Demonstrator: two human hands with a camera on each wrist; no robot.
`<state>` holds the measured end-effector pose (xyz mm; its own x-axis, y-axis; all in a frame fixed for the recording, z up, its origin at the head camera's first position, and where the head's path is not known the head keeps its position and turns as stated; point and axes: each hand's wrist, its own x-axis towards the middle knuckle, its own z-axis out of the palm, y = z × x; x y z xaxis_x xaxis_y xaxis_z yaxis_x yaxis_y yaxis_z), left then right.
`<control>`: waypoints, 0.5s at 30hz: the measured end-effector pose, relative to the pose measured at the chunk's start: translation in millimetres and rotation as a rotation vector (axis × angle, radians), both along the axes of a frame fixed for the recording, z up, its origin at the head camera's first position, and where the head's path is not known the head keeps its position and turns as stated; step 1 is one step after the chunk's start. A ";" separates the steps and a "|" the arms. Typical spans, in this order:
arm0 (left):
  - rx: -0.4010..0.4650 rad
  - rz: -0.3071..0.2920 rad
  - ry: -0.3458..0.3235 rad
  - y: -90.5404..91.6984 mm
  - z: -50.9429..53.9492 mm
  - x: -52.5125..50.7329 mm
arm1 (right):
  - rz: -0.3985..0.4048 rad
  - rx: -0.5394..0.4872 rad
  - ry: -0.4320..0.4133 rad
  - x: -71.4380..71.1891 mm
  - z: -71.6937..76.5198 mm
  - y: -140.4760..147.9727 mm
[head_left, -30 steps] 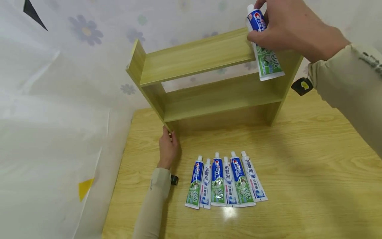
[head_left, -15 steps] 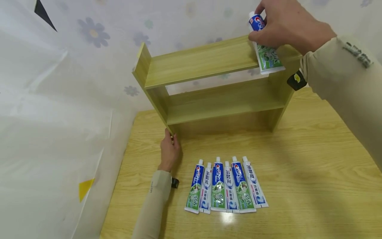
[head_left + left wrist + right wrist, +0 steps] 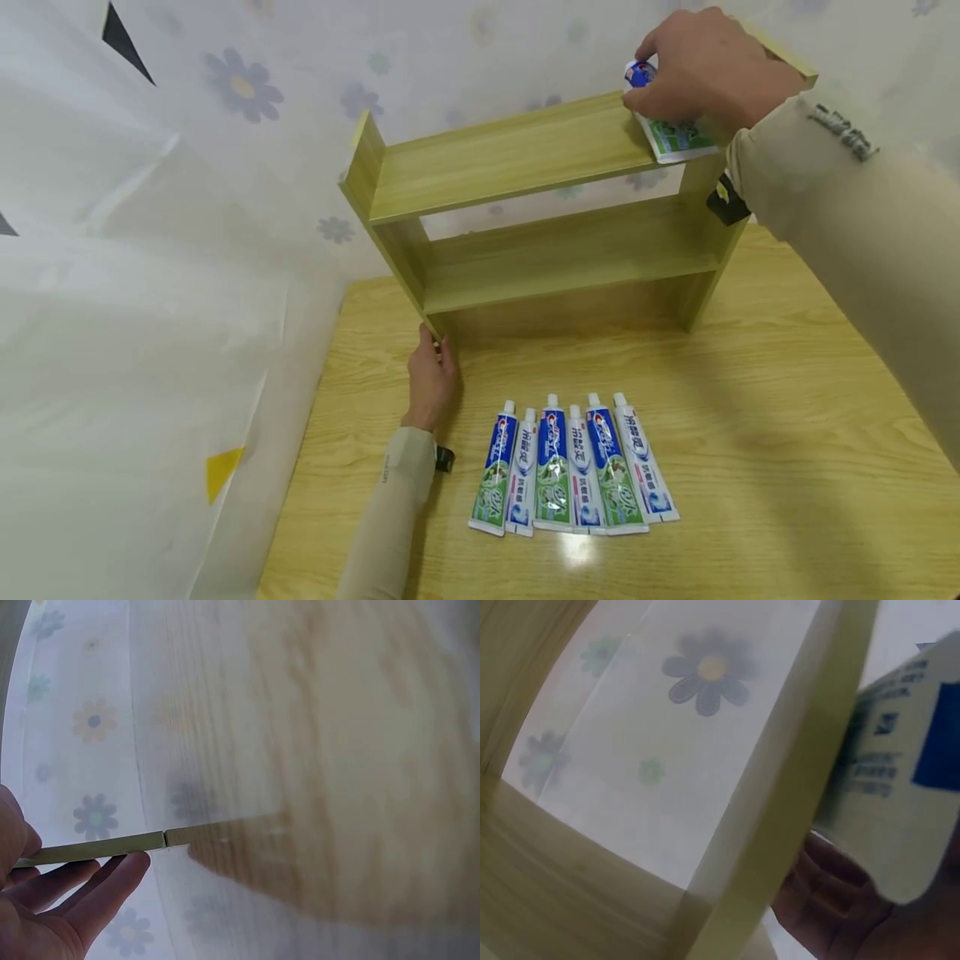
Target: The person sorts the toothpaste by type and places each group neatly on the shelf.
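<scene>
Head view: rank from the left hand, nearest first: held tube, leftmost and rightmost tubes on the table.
1. Leftmost tube: lying at left end.
2. Rightmost tube: lying at right end.
3. Held tube: in the right hand, at upper right of the shelf.

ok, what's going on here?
A person's right hand holds a Crest toothpaste tube at the right end of the wooden shelf unit's top board; can't tell if it touches the board. The left hand grips the unit's left side panel near the bottom. On the table in front, three more Crest tubes alternate with three white tubes, caps toward the shelf.
</scene>
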<state>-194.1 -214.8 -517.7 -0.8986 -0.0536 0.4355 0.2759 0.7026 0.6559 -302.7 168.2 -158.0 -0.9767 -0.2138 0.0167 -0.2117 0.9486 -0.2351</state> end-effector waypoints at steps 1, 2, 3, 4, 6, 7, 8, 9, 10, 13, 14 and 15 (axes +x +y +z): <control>-0.002 -0.001 -0.003 0.7 -0.2 -0.6 | -0.001 0.001 -0.003 -1.1 -1.3 1.0; -0.001 -0.001 -0.007 1.4 -0.6 -1.3 | 0.001 0.001 0.002 -2.3 -2.9 2.0; -0.004 0.003 -0.016 2.4 0.0 -1.8 | 0.005 0.005 0.009 -3.7 -4.2 2.8; -0.012 0.019 -0.043 6.2 7.1 0.9 | 0.012 0.010 0.021 -4.9 -5.6 3.6; -0.014 0.019 -0.041 5.9 7.1 0.1 | 0.027 0.016 0.039 -7.2 -9.3 4.1; -0.015 0.018 -0.038 5.3 7.0 -0.2 | 0.032 0.018 0.048 -7.8 -11.0 3.8; -0.013 0.017 -0.035 4.7 6.6 -0.6 | 0.039 0.022 0.060 -8.4 -12.6 3.5; -0.015 0.018 -0.030 4.2 6.1 -1.1 | 0.042 0.025 0.064 -8.6 -13.6 2.8; -0.015 0.018 -0.019 3.5 5.3 -1.6 | 0.043 0.022 0.065 -8.4 -14.4 2.0; -0.009 0.009 0.036 -2.1 -7.3 -9.4 | 0.028 -0.023 0.076 -5.0 -13.4 -0.7; -0.013 0.012 0.050 -2.0 -8.1 -10.0 | 0.015 -0.051 0.086 -2.3 -11.5 -1.7; -0.017 0.014 0.063 -1.8 -9.0 -10.5 | 0.000 -0.087 0.104 2.2 -9.7 -2.6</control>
